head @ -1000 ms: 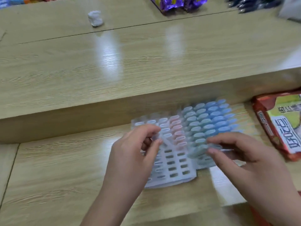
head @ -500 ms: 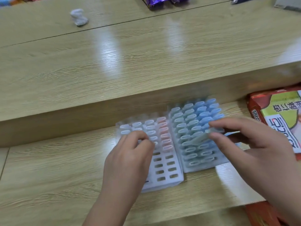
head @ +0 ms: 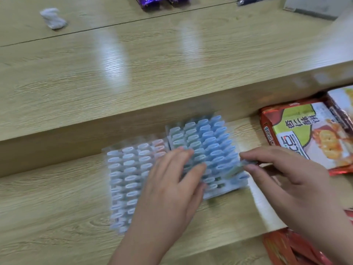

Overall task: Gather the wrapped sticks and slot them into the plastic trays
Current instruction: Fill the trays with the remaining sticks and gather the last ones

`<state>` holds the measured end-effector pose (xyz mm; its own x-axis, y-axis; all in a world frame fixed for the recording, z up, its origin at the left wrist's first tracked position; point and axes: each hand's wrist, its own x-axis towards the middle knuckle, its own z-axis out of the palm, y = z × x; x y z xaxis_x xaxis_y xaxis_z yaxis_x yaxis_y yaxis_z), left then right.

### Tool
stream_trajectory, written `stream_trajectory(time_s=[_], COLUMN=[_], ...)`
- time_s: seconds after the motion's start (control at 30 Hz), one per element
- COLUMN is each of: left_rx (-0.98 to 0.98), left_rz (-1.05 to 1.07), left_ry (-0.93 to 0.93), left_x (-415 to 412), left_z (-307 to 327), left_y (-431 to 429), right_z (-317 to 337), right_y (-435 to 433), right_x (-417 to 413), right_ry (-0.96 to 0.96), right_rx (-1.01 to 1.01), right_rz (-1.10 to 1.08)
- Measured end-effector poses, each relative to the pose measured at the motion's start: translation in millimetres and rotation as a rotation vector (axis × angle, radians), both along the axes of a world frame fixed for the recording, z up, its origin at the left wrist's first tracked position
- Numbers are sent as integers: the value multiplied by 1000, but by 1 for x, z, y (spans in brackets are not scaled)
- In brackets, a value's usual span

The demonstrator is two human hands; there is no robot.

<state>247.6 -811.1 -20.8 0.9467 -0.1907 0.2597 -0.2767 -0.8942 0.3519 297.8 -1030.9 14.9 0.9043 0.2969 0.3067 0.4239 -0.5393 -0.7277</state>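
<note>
Sitting on wood-grain desk (head: 57, 217): trays (head: 122, 180) | ledge (head: 133, 83) behind | right hand (head: 286, 178) pinching stick (head: 235, 169)

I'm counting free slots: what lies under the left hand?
The left hand rests flat over the seam between the two white plastic slotted trays, on pastel wrapped sticks. The slots beneath its palm are covered, so filled or empty cannot be told.

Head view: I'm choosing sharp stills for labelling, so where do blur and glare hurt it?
In the head view, motion blur smears the left tray and right tray; two white glare streaks cross the raised wooden shelf; the wrapped stick pinched by the right hand is soft-edged; the snack packet print is partly legible.
</note>
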Motion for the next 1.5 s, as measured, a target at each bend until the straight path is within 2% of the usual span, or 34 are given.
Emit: stream_trajectory(time_s=[0.17, 0.57, 0.67, 0.8, 0.97, 1.07, 1.23, 1.37, 1.5], left_rx=[34, 30, 46, 51, 85, 76, -112, -439, -669], left_rz=[-13, -10, -8, -13, -21, -22, 134, 454, 735], left_ry=[90, 66, 54, 60, 76, 89, 35, 31, 71], left_x=[4, 2, 3, 2, 3, 2, -21, -79, -164], left_z=[-5, -12, -13, -12, -8, -3, 12, 36, 62], left_y=[-8, -7, -6, -6, -5, -3, 32, 62, 83], right_z=[-25, -35, -33, -38, -38, -35, -21, 3, 25], right_y=[-7, -12, -12, -10, -8, -4, 28, 88, 153], right_x=[1, 2, 2, 1, 3, 1, -14, -48, -113], right_ry=[-16, -77, -123, -221, -340, -338, -178, 41, 270], right_rx=[-127, -211, -237, -392, -483, -467, -266, -114, 24], right_rz=[54, 126, 179, 261, 249, 214, 101, 222, 355])
